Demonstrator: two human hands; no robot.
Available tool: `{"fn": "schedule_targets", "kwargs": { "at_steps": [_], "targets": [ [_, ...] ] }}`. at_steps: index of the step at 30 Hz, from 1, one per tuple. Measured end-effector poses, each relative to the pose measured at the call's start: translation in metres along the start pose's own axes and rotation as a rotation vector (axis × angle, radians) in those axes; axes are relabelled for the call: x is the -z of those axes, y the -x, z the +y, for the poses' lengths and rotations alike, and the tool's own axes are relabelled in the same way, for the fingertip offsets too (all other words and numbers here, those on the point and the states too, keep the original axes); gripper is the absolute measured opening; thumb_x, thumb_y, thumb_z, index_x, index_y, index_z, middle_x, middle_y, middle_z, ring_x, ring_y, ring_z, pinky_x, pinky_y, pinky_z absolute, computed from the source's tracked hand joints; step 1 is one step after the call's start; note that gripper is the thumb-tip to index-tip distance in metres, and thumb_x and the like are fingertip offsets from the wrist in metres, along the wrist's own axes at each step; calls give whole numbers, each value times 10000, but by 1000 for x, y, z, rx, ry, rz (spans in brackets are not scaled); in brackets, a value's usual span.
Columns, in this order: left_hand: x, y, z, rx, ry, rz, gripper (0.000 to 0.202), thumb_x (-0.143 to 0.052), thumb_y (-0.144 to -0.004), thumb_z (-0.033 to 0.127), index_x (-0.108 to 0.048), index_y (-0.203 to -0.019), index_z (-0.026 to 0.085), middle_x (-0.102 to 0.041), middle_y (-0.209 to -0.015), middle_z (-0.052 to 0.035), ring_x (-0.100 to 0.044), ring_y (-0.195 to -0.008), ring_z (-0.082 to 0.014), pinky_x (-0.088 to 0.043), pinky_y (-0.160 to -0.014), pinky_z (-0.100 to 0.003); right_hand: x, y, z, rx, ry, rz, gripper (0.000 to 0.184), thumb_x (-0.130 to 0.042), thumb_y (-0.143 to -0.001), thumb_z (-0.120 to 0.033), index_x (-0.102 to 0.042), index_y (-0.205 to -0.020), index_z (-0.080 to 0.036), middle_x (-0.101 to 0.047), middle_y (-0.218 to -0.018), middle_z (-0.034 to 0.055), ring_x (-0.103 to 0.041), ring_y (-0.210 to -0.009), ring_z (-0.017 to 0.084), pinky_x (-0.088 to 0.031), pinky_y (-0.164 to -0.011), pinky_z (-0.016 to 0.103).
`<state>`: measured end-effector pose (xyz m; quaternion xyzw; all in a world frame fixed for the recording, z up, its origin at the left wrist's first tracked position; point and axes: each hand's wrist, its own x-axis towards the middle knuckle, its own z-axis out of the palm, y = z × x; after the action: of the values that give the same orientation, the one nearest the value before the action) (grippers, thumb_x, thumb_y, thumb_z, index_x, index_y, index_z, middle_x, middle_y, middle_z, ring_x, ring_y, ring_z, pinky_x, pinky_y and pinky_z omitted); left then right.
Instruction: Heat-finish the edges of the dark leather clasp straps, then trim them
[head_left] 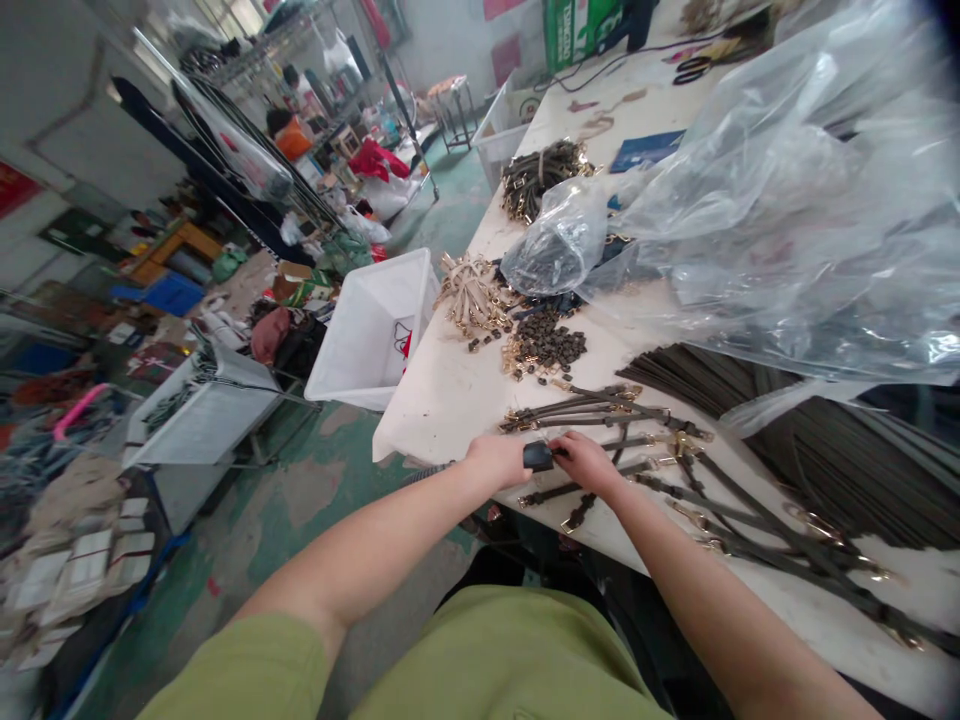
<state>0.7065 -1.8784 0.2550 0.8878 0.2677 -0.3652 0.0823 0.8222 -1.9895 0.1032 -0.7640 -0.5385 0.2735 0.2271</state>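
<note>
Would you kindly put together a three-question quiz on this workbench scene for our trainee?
1. Multiple choice: what does the left hand grip?
A) a cream strap
B) a dark, blocky object
C) a sheet of paper

2. True or false: clear plastic sheeting lies on the table.

3. Short answer: which lies closer to the left hand, the pile of small dark pieces or the flat blue item?

Key:
1. B
2. True
3. The pile of small dark pieces
</note>
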Motion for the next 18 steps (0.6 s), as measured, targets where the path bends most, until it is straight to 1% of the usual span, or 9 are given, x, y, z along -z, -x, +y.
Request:
{"fn": "schedule_targets", "kwargs": {
  "at_steps": [3,8,10,11,13,15,18],
  "targets": [
    [4,-1,8,11,-22,-28,388,-484,-705,474,-582,-986,224,-650,-980,-74,-607,-871,-241,-492,-724,-349,1,-2,5,4,-31,7,209,-502,-734,-191,-604,-917,-201,-550,-886,33,-507,-858,137,-364,-762,230],
    [9,-3,18,8,-54,-27,386,-499,-689,446,-592,-969,198,-651,-969,-94,-607,-869,-258,-495,-719,-368,2,-3,6,18,-35,17,203,-512,-726,-179,-598,-907,-205,-552,-890,31,-503,-862,135,-362,-761,232],
    [9,-5,18,-5,-51,-20,390,-502,-684,457,-593,-968,206,-651,-972,-91,-607,-873,-255,-492,-725,-363,2,-3,6,11,-29,15,208,-516,-717,-170,-596,-907,-200,-551,-888,32,-504,-853,134,-363,-751,229],
    [7,-5,15,-13,-40,-11,406,-498,-683,475,-587,-982,215,-649,-978,-87,-606,-878,-254,-490,-728,-360,1,-2,6,5,-27,13,209,-518,-716,-170,-597,-907,-197,-551,-888,33,-504,-855,135,-363,-750,228],
    [2,-2,2,-10,-1,18,442,-478,-687,516,-566,-1022,240,-649,-985,-74,-605,-887,-253,-489,-724,-355,2,-2,6,-5,-27,7,206,-516,-722,-185,-600,-910,-194,-553,-890,35,-504,-867,137,-361,-757,229],
    [-8,8,-18,35,45,54,462,-441,-703,548,-545,-1048,259,-652,-977,-64,-607,-882,-251,-489,-708,-346,3,-3,5,-11,-21,4,202,-508,-736,-217,-605,-912,-199,-557,-890,32,-506,-872,136,-359,-765,230],
    [-26,29,-48,128,83,97,459,-389,-731,567,-545,-1028,254,-659,-943,-62,-615,-856,-247,-485,-687,-328,7,-6,-1,-26,27,-20,198,-484,-766,-293,-617,-893,-222,-561,-875,27,-520,-839,139,-361,-740,236]
  ]
}}
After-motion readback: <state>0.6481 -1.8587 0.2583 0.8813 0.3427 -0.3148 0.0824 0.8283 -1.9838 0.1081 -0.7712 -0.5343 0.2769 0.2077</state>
